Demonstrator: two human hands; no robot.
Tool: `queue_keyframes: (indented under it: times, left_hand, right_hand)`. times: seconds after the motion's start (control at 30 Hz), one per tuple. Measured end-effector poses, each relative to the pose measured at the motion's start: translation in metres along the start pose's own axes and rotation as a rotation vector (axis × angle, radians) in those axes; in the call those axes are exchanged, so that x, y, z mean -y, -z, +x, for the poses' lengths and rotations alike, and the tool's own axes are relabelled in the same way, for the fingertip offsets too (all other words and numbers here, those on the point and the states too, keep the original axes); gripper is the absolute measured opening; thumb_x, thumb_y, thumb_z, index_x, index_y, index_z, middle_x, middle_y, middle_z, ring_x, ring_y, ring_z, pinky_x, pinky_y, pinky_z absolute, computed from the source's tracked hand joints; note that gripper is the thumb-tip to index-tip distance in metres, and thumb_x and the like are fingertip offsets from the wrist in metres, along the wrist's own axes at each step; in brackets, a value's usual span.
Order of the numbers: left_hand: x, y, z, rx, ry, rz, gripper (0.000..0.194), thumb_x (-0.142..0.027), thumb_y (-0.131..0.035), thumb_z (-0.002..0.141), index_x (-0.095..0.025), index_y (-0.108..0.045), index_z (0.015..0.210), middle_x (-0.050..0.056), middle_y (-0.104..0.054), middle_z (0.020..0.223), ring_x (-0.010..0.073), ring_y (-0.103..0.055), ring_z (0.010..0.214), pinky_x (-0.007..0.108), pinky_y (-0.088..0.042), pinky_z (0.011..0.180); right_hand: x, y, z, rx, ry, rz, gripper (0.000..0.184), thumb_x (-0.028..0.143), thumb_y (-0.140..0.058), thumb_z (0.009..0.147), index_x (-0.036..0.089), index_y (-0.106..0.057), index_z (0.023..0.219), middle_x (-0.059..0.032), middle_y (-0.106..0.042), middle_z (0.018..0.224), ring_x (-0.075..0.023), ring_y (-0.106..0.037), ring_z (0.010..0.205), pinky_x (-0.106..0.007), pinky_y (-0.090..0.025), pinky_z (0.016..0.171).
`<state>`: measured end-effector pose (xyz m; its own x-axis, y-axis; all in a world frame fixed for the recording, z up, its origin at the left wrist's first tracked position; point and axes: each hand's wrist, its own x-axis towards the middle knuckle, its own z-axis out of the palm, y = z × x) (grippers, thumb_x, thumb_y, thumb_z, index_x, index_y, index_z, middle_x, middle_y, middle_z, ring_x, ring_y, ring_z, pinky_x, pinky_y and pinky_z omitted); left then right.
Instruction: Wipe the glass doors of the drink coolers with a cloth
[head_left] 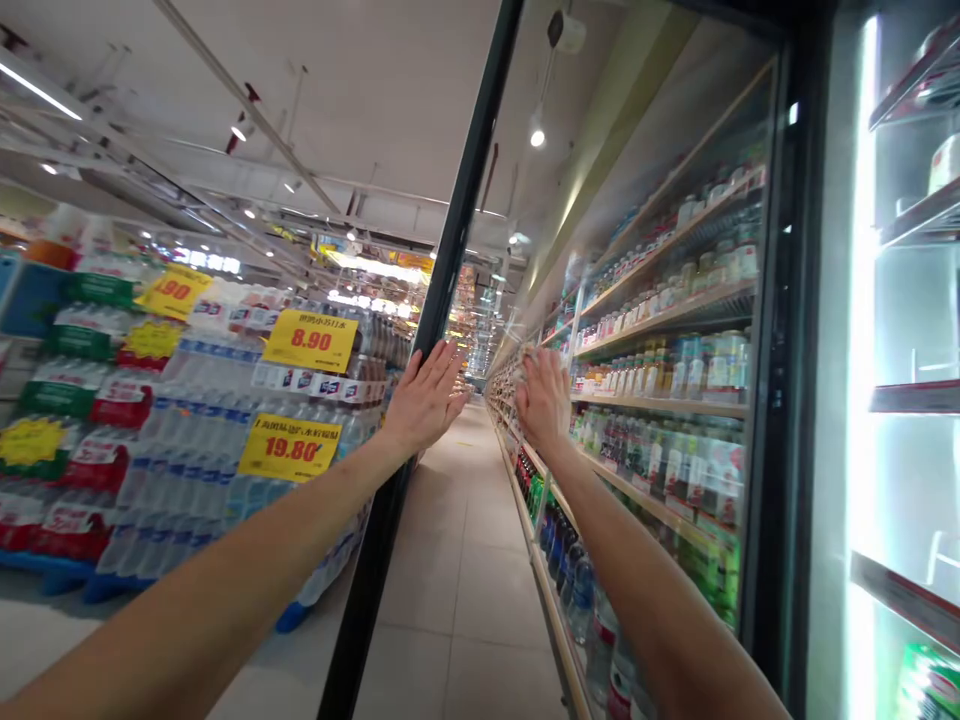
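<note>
A tall glass door [637, 130] with a black frame [442, 280] stands swung out in front of me. My left hand [426, 398] lies against the black edge of the door, palm toward it, fingers stretched out. Higher on the arm's far side, my right hand [544, 398] is up against the glass, fingers pointing upward and the thumb to the left. A small pale patch shows beside its fingertips, too blurred to make out. Neither hand visibly grips an object.
Lit cooler shelves [915, 400] with a few goods are at the right. Shelves of bottles [667, 370] show in or through the glass. Stacked bottle packs [195, 450] with yellow price signs [311, 342] stand at the left. A tiled floor [457, 560] runs down the aisle.
</note>
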<state>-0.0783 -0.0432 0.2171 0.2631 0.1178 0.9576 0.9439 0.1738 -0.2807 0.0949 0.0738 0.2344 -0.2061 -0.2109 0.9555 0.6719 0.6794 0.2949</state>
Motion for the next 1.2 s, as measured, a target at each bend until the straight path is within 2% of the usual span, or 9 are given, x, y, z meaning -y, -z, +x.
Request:
queue_keyframes:
  times: [0.13,0.2,0.33,0.4,0.57,0.73,0.93,1.1,1.2]
  left_hand:
    - [-0.003,-0.002,-0.001,0.021,0.010,0.035,0.056,-0.038,-0.033,0.089,-0.015,-0.021,0.139,0.009,-0.023,0.146,0.0188,-0.015,0.136,0.041,-0.012,0.111]
    - [-0.006,-0.003,-0.002,0.044,-0.010,0.047,0.057,-0.037,-0.032,0.089,-0.014,-0.021,0.139,0.009,-0.022,0.146,0.0189,-0.014,0.136,0.041,-0.011,0.112]
    - [-0.021,-0.013,-0.002,0.069,-0.047,0.043,0.058,-0.038,-0.032,0.089,-0.012,-0.020,0.139,0.009,-0.020,0.147,0.0198,-0.012,0.137,0.041,-0.010,0.112]
    - [-0.031,-0.021,-0.002,0.068,-0.041,0.022,0.058,-0.039,-0.032,0.089,-0.011,-0.022,0.139,0.010,-0.020,0.147,0.0207,-0.011,0.137,0.041,-0.012,0.112]
    - [-0.043,-0.041,-0.006,0.056,-0.006,-0.016,0.060,-0.039,-0.034,0.088,-0.011,-0.021,0.139,0.010,-0.021,0.146,0.0219,-0.011,0.137,0.042,-0.014,0.111]
    - [-0.042,-0.048,-0.009,0.047,0.007,-0.041,0.061,-0.038,-0.035,0.088,-0.016,-0.014,0.141,0.009,-0.019,0.147,0.0211,-0.010,0.137,0.043,-0.014,0.111]
    - [-0.043,-0.047,-0.012,0.030,0.006,-0.051,0.062,-0.038,-0.035,0.088,-0.016,-0.011,0.141,0.009,-0.019,0.147,0.0212,-0.011,0.137,0.044,-0.015,0.110]
    - [-0.046,-0.046,-0.020,0.027,0.012,-0.051,0.063,-0.036,-0.036,0.088,-0.016,-0.009,0.141,0.010,-0.020,0.146,0.0225,-0.011,0.137,0.046,-0.014,0.110]
    - [-0.047,-0.046,-0.022,0.028,0.020,-0.073,0.065,-0.036,-0.039,0.087,-0.018,-0.007,0.141,0.009,-0.020,0.146,0.0230,-0.013,0.136,0.047,-0.014,0.110]
  right_hand:
    - [-0.006,0.007,-0.025,0.163,0.401,0.036,0.043,0.024,-0.041,0.083,0.018,-0.047,0.126,-0.0064,-0.042,0.138,-0.0215,-0.023,0.135,-0.044,-0.023,0.109]
    - [-0.029,0.013,-0.028,0.115,0.282,-0.013,0.044,0.024,-0.040,0.083,0.017,-0.047,0.126,-0.0082,-0.042,0.138,-0.0226,-0.026,0.134,-0.046,-0.024,0.108]
    - [-0.076,0.026,-0.030,-0.129,-0.290,-0.133,0.048,0.028,-0.036,0.085,0.012,-0.043,0.129,-0.0163,-0.036,0.140,-0.0282,-0.026,0.133,-0.054,-0.027,0.103]
    - [-0.083,0.030,-0.041,-0.132,-0.266,-0.130,0.048,0.027,-0.037,0.084,0.013,-0.043,0.130,-0.0156,-0.037,0.140,-0.0273,-0.024,0.134,-0.053,-0.028,0.104]
    - [-0.092,0.038,-0.076,0.083,0.164,-0.081,0.043,0.025,-0.041,0.082,0.020,-0.049,0.124,-0.0097,-0.045,0.135,-0.0225,-0.027,0.133,-0.046,-0.029,0.106]
    - [-0.120,0.046,-0.082,-0.187,-0.373,-0.215,0.049,0.029,-0.033,0.084,0.014,-0.042,0.130,-0.0165,-0.037,0.139,-0.0284,-0.028,0.132,-0.054,-0.031,0.101]
    - [-0.116,0.050,-0.114,0.070,0.005,-0.118,0.046,0.026,-0.039,0.082,0.021,-0.045,0.127,-0.0095,-0.043,0.136,-0.0237,-0.029,0.133,-0.048,-0.029,0.105]
    - [-0.158,0.064,-0.126,-0.263,-0.572,-0.267,0.051,0.027,-0.032,0.083,0.011,-0.040,0.131,-0.0195,-0.038,0.137,-0.0300,-0.030,0.131,-0.057,-0.029,0.101]
    - [-0.148,0.060,-0.127,-0.256,-0.528,-0.232,0.051,0.026,-0.032,0.083,0.012,-0.039,0.132,-0.0188,-0.037,0.138,-0.0297,-0.028,0.132,-0.057,-0.030,0.101]
